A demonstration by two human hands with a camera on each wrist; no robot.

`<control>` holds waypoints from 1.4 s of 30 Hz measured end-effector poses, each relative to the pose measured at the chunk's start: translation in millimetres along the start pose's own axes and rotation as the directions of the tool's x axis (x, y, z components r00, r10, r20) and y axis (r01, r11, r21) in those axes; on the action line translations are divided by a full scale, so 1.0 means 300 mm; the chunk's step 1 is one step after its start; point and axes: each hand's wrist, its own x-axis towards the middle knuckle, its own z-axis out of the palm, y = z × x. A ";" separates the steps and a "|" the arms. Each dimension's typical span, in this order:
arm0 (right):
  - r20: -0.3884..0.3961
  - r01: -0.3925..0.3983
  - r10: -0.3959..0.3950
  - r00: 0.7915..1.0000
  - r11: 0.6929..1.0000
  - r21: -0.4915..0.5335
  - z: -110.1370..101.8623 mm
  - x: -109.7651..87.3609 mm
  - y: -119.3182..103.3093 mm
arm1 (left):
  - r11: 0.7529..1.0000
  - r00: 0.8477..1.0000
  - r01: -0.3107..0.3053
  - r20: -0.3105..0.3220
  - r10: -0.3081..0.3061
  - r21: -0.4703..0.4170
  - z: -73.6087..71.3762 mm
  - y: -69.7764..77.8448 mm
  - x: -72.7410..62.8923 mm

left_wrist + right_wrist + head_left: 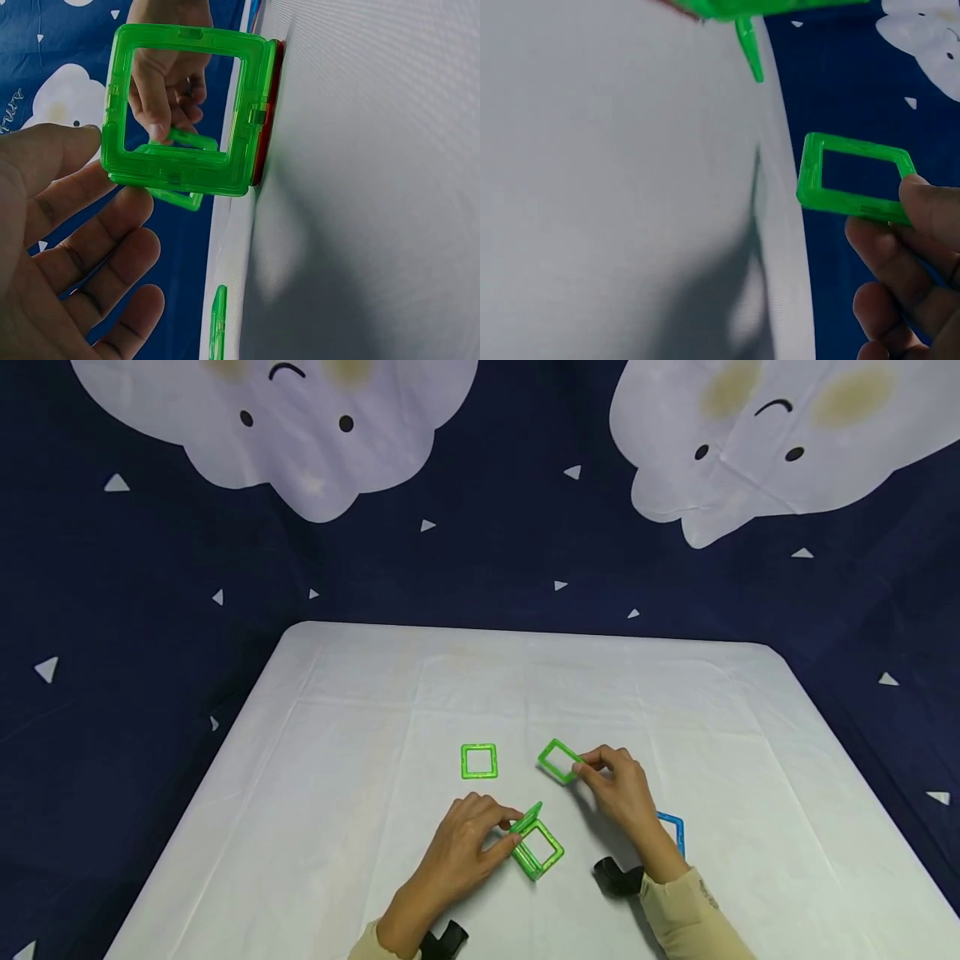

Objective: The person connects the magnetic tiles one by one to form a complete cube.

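My left hand (471, 839) pinches an upright green magnetic tile (176, 181), a square open frame, between thumb and fingers. This tile stands joined to other green tiles (528, 862) at the table's front middle; a red tile edge (271, 124) shows beneath them in the left wrist view. Up and to the right, my right hand (617, 785) holds a separate green square tile (847, 202) by one edge, tilted and raised off the table. It is apart from the joined tiles. The red part is hidden in the head view.
Another green square tile (480, 774) lies flat on the white table (337, 793), beyond my left hand. Partly hidden behind my right wrist is a blue tile (681, 837). A dark blue cloth (487, 577) with clouds hangs behind the table's far edge.
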 end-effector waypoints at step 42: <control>-0.336 0.108 -0.109 0.936 0.994 -0.022 0.015 -0.278 -0.043 | 0.995 0.998 -0.050 -0.028 0.052 0.089 0.012 0.013 0.003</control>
